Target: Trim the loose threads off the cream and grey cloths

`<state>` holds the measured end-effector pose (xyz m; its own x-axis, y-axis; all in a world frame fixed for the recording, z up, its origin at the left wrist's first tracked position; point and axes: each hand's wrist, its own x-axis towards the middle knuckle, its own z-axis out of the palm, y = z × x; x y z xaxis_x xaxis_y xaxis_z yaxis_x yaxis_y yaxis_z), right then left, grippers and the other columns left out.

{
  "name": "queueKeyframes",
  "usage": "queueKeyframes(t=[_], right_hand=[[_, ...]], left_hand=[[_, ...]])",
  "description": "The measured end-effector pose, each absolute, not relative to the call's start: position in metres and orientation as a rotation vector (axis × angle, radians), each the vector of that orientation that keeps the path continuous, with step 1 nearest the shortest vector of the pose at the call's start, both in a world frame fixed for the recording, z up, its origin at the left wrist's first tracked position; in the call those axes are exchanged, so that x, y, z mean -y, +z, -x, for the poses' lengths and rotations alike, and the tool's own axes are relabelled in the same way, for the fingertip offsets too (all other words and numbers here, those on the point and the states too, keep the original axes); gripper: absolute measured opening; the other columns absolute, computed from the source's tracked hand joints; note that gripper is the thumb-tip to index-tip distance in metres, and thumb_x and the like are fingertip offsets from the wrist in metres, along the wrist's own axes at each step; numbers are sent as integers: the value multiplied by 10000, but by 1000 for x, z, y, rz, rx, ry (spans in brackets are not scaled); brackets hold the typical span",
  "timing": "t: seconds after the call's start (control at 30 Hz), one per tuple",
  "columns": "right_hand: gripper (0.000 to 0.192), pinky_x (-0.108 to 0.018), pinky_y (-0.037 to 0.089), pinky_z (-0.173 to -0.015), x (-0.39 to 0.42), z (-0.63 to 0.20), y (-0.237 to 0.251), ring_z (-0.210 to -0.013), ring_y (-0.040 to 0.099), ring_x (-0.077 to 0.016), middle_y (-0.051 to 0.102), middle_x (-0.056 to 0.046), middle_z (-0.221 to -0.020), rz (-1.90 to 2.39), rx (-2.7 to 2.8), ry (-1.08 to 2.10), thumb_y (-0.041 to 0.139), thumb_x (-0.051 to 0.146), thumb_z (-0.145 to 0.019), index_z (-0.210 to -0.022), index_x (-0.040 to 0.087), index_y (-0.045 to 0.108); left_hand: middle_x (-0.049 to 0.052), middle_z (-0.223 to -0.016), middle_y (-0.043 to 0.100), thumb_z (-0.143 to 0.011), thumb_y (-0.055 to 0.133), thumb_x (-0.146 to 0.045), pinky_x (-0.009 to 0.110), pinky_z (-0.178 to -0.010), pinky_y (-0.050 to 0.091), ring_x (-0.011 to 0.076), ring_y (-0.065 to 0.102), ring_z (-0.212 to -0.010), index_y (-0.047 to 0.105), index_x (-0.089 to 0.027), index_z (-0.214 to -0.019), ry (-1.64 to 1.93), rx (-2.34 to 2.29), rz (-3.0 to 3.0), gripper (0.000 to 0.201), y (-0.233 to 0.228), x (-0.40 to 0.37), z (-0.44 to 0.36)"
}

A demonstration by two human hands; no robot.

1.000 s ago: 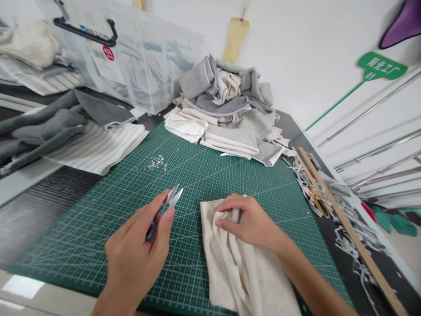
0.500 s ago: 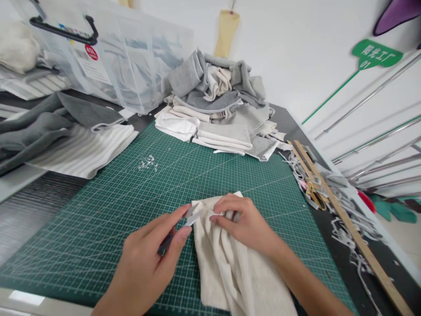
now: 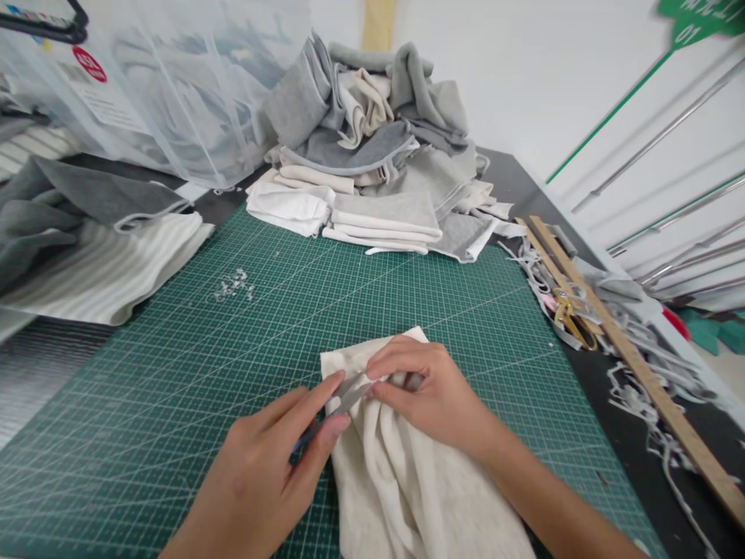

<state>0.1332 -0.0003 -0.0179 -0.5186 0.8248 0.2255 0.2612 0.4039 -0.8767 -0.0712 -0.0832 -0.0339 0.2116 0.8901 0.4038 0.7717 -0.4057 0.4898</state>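
My left hand [image 3: 271, 446] is closed around a pair of thread snips [image 3: 351, 396], thumb and forefinger on either side. The two blades point right and stand slightly apart, their tips at the fingertips of my right hand [image 3: 436, 392]. That hand pinches a gathered bit of cream cloth [image 3: 448, 497] near its far edge. The cloth lies in loose folds on the green cutting mat [image 3: 279, 341] and runs toward me beneath my right forearm. Whatever thread sits between the blades is too small to make out.
White thread scraps [image 3: 233, 286] lie on the mat at left. Folded grey and cream fabrics [image 3: 378, 163] are heaped at the back, beside a clear plastic bin [image 3: 174, 101]. On the right are a wooden ruler [image 3: 640, 365], gold-handled scissors [image 3: 573, 322] and tangled strips.
The snips have moved right, bringing their blades to the cloth pinched in my right fingers. My right hand keeps its pinch. The camera view has shifted closer and slightly to the right.
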Motion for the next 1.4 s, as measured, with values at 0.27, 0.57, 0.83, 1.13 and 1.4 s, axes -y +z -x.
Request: queueKeyframes(t=[0.27,0.57,0.83,1.13,1.4], right_hand=[[181,-300,536,-722,1,-134,-19,-761,685,-154,767,-7,-807,948,1932,1126,705,64,-770,-789,237,755],[129,-279,526,-691,1,-135,-20,-738,685,-146,764,-13,-788,993,1877,1178,727,94,-764,-765,219,758],[96,-260,516,-637,2,-134,-20,-689,683,-140,757,-20,-764,1058,1840,1175,753,110,-735,-733,206,752],[59,-256,518,-651,3,-134,-21,-690,689,-139,756,-38,-753,1045,1826,1158,782,141,-723,-701,179,741],[67,-235,505,-616,4,-134,-22,-666,682,-130,751,-40,-745,1053,1783,1153,801,163,-703,-694,168,735]], left_hand=[[68,-1026,742,-994,498,-340,192,-583,588,159,738,-831,575,-186,-1279,954,-1605,-2337,333,-35,84,63],[84,-971,737,-997,508,-281,192,-548,555,148,723,-774,576,-130,-1270,972,-1607,-2509,319,-35,85,61],[87,-1036,742,-988,517,-224,219,-574,561,161,718,-818,581,-102,-1248,967,-1568,-2639,294,-35,87,60],[82,-996,737,-1000,499,-261,200,-570,552,146,716,-797,591,-124,-1254,1004,-1596,-2533,303,-35,87,60],[68,-1017,734,-994,509,-271,193,-615,559,147,723,-854,623,-160,-1226,1042,-1591,-2369,281,-33,84,60]])
